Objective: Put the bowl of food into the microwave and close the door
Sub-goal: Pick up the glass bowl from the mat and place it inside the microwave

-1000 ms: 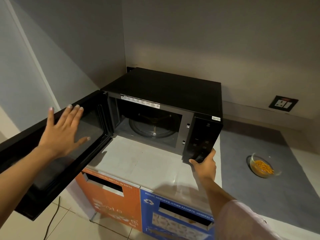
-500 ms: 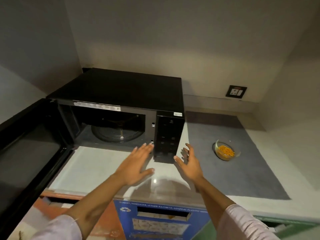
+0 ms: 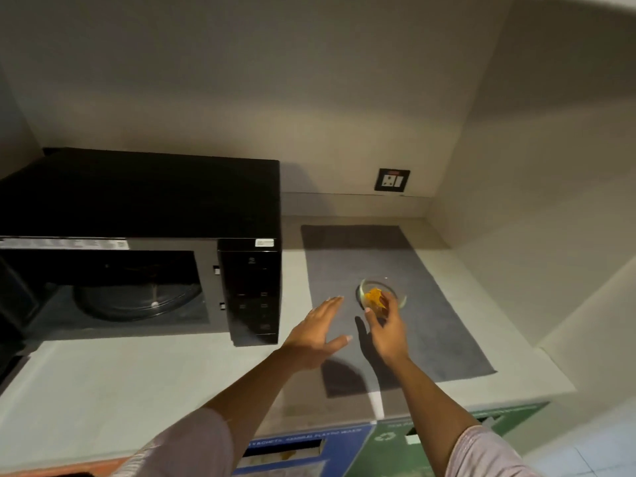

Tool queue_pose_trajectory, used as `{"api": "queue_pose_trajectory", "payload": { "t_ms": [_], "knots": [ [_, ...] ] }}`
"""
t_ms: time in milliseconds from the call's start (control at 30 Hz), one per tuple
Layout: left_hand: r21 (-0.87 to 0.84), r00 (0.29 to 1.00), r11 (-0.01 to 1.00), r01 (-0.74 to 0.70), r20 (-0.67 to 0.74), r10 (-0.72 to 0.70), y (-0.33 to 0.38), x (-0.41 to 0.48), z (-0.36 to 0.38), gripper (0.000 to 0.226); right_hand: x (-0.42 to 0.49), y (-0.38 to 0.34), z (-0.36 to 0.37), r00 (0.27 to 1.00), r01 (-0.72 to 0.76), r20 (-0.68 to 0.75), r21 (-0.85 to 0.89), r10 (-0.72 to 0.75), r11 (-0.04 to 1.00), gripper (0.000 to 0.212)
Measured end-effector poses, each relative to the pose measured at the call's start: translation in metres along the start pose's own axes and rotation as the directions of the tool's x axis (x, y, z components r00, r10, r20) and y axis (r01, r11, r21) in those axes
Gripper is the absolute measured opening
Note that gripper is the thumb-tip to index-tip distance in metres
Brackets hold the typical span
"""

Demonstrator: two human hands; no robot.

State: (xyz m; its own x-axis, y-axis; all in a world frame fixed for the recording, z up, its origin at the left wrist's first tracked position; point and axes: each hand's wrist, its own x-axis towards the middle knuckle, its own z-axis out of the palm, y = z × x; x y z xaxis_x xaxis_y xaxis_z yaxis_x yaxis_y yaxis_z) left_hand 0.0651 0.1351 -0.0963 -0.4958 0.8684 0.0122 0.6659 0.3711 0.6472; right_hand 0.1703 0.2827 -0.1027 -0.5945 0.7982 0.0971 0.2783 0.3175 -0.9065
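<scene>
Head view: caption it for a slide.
Both hands, right and left, reach the bowl beside the open microwave.

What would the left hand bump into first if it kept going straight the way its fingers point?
Probably the bowl: the left hand is open, fingers aimed up and right toward the bowl's near-left rim. Depth is unclear, so it might pass just left of it over the mat.

Two bare arms with light pink cloth sleeves pushed up near the elbows. The left hand [image 3: 318, 333] and the right hand [image 3: 387, 333] wear nothing. The fingernails look pale and a little long.
</scene>
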Motion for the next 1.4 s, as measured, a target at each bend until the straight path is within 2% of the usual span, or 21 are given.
{"api": "queue_pose_trajectory", "payload": {
  "t_ms": [100, 333, 500, 633, 767, 867, 1033, 1133, 1233, 1333, 1400],
  "knots": [
    [-0.094, 0.999, 0.994, 0.055, 0.009, -0.054, 0.014, 0.027, 0.014, 0.081, 0.015, 0.005, -0.015, 0.999, -0.023, -0.041, 0.031, 0.024, 0.999, 0.05],
    [-0.306, 0.998, 0.95, 0.066, -0.002, -0.07, 0.039, 0.075, 0.04, 0.078, 0.045, 0.024, -0.029, 0.99, -0.116, -0.075, 0.053, 0.12, 0.992, 0.05],
    [-0.435, 0.98, 0.89, 0.135, -0.072, -0.184, 0.049, 0.098, 0.056, 0.071, 0.061, 0.032, -0.028, 0.956, -0.277, -0.041, 0.201, 0.29, 0.94, 0.07],
    [-0.465, 0.956, 0.859, 0.213, -0.08, -0.281, 0.05, 0.12, 0.064, 0.074, 0.076, 0.04, -0.028, 0.93, -0.356, -0.011, 0.214, 0.367, 0.91, 0.069],
    [-0.47, 0.899, 0.809, 0.353, -0.07, -0.433, 0.048, 0.135, 0.067, 0.071, 0.081, 0.046, -0.029, 0.905, -0.423, 0.035, 0.18, 0.424, 0.888, 0.05],
    [-0.47, 0.888, 0.806, 0.36, -0.092, -0.451, 0.05, 0.14, 0.067, 0.054, 0.081, 0.049, -0.032, 0.911, -0.413, 0.077, 0.215, 0.406, 0.885, 0.033],
    [-0.529, 0.83, 0.74, 0.414, -0.115, -0.546, 0.055, 0.14, 0.062, 0.036, 0.073, 0.05, -0.037, 0.922, -0.388, 0.155, 0.317, 0.356, 0.866, 0.03],
    [-0.536, 0.805, 0.727, 0.43, -0.137, -0.578, 0.051, 0.134, 0.062, 0.034, 0.067, 0.052, -0.037, 0.925, -0.38, 0.161, 0.337, 0.345, 0.861, 0.026],
    [-0.549, 0.785, 0.721, 0.422, -0.177, -0.594, 0.049, 0.123, 0.062, 0.033, 0.059, 0.051, -0.036, 0.918, -0.395, 0.15, 0.315, 0.366, 0.863, 0.01],
    [-0.563, 0.775, 0.717, 0.412, -0.196, -0.6, 0.046, 0.107, 0.059, 0.03, 0.052, 0.049, -0.035, 0.906, -0.422, 0.112, 0.329, 0.409, 0.845, 0.015],
    [-0.568, 0.775, 0.715, 0.408, -0.199, -0.6, 0.043, 0.092, 0.056, 0.026, 0.044, 0.048, -0.034, 0.883, -0.464, 0.103, 0.348, 0.459, 0.815, 0.005]
  ]
}}
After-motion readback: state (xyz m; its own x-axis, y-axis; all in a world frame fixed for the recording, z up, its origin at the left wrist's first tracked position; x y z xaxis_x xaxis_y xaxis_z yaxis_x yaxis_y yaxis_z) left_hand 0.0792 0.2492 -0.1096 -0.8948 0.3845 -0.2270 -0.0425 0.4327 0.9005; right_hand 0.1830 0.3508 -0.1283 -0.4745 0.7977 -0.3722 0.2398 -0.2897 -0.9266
